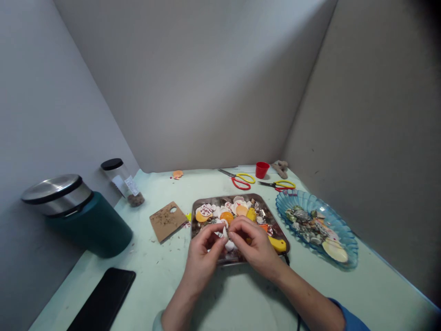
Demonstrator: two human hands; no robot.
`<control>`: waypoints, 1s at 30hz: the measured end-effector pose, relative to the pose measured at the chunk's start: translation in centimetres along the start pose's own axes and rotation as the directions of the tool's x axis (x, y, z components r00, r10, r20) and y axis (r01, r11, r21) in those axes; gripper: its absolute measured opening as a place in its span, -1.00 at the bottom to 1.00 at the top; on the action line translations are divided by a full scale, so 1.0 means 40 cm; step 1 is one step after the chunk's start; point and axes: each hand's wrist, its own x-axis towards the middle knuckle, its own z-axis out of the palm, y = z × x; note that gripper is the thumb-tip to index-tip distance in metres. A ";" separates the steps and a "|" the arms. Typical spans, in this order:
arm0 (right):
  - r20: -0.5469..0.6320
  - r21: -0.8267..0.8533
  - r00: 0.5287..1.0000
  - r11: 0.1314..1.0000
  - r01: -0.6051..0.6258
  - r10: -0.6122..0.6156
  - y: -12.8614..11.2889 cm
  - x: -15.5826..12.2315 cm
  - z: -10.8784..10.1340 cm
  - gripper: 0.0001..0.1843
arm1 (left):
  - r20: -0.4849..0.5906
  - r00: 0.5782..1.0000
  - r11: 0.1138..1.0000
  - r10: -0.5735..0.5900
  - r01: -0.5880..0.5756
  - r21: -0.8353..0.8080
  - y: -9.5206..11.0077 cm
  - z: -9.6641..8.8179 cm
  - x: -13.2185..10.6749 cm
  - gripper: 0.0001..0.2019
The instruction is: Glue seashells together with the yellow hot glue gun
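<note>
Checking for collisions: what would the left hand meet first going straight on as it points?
Probably the right hand, just beyond the small white piece that the left hand pinches. Depth is unclear in this one view, so a slight miss is possible.

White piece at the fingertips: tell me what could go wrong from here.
The small white piece, pinched by the left hand, could slip and get lost among the loose pieces in the metal tray. The black cord by the yellow handle might snag the right forearm.
</note>
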 end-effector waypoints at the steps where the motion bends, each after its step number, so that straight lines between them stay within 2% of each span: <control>1: 0.002 0.002 1.000 1.000 -0.001 0.001 0.000 -0.001 0.000 -0.85 | -0.004 1.000 1.000 0.003 -0.003 0.002 0.001 0.000 0.000 -0.69; 10: 0.006 0.008 1.000 1.000 0.015 -0.015 0.000 0.000 0.000 -0.84 | -0.007 1.000 1.000 0.013 -0.013 -0.009 0.006 0.002 0.003 -0.69; 22: 0.003 0.011 1.000 1.000 0.022 -0.022 0.000 0.000 0.000 -0.84 | -0.016 0.996 0.996 0.086 -0.086 -0.005 0.011 -0.001 0.005 -0.75; 26: -0.007 -0.011 1.000 1.000 0.016 -0.016 0.000 -0.001 0.001 -0.85 | -0.014 0.998 0.998 0.054 -0.054 -0.038 0.012 0.000 0.006 -0.72; 30: 0.003 -0.027 1.000 0.999 0.027 -0.027 -0.004 -0.004 -0.001 -0.86 | -0.011 0.999 0.994 -0.050 0.049 -0.101 0.018 0.002 0.006 -0.67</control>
